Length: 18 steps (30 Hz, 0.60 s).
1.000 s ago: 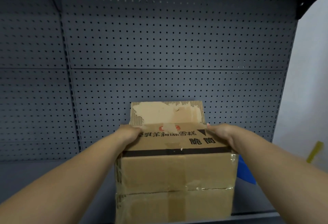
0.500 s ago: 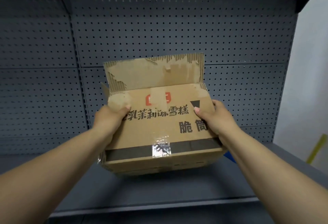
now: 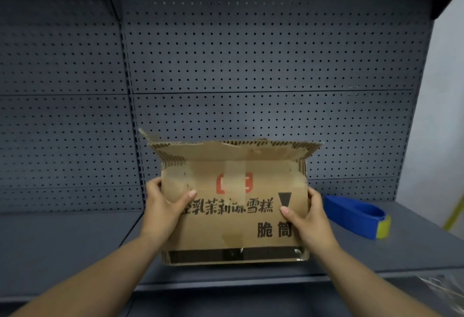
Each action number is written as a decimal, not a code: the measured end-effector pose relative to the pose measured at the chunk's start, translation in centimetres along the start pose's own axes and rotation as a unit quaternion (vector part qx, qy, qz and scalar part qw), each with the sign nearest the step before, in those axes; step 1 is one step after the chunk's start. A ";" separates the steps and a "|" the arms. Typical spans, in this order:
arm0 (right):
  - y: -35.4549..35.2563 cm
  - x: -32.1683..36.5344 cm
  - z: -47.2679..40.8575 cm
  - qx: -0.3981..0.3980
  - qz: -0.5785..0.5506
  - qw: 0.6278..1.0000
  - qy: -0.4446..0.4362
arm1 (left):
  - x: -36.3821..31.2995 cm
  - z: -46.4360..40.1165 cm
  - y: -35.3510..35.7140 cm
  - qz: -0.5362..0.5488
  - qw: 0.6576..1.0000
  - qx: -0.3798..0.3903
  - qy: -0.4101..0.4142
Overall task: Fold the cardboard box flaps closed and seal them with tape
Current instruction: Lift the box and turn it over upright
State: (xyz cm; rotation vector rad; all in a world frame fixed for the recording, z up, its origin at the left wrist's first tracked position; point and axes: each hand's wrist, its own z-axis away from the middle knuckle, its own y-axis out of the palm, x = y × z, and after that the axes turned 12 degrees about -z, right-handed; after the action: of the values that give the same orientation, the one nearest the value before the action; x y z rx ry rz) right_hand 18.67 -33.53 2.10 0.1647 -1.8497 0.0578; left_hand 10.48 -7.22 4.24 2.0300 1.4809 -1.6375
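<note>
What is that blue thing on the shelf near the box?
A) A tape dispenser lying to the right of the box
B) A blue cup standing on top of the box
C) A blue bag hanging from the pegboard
A: the blue tape dispenser lies on the shelf, right of the cardboard box and clear of both hands.

The cardboard box sits in the middle, over the shelf. The left hand is on its left side and the right hand on its right. The tape dispenser lies on the shelf, right of the box. The pegboard wall stands behind.
</note>
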 end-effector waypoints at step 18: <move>-1.2 9.8 -5.4 -0.073 0.042 0.987 -0.134 | -0.6 -6.7 -7.6 -0.009 0.990 -0.118 0.071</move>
State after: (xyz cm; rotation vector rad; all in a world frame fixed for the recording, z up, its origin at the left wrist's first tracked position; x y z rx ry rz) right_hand 21.33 -34.84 12.98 -0.0090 -2.1204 -0.0434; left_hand 9.35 0.54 10.76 2.0424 1.6543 -1.2750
